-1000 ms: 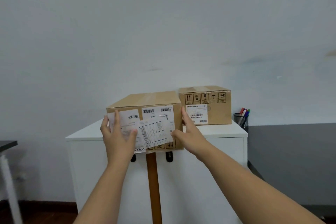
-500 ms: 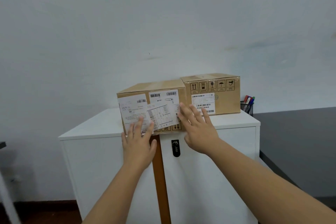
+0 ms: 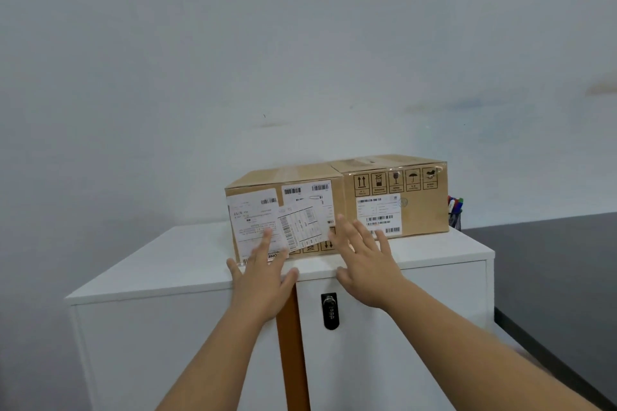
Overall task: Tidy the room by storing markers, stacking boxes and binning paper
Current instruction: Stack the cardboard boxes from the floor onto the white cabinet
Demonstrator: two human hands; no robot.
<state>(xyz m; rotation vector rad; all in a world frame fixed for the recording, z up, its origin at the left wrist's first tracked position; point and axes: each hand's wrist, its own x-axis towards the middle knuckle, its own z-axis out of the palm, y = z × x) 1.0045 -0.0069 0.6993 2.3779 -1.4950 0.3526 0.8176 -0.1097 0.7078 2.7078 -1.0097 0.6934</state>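
Here the near cardboard box (image 3: 283, 210) sits on the white cabinet (image 3: 187, 264), a little back from the front edge, its label-covered face turned toward the person. Just ahead of the left fingertips (image 3: 267, 233), white shipping labels (image 3: 253, 220) overlap across that face, one pasted at a tilt. The left hand (image 3: 263, 280) is spread flat with the fingers apart, gripping nothing; its fingertips overlap the lower part of the box face, though whether they touch it cannot be told. The right hand (image 3: 367, 264) is likewise splayed and empty, its fingers (image 3: 359, 230) fanned out in front of the box's lower right corner.

Beyond the right fingers and slightly further right, a second cardboard box (image 3: 417, 207) stands on the same top, apparently set against the first box's right side. It carries a row of handling symbols along the top of its front face and a white barcode label below. Past its right end, a dark mesh cup of markers (image 3: 454, 213) pokes out, coloured caps showing above the rim.

Below the hands, an orange-brown vertical strip (image 3: 292, 354) runs down the cabinet front, and under the right palm a black combination lock (image 3: 330, 310) is mounted on the door. A plain pale wall (image 3: 300, 43) rises behind everything.
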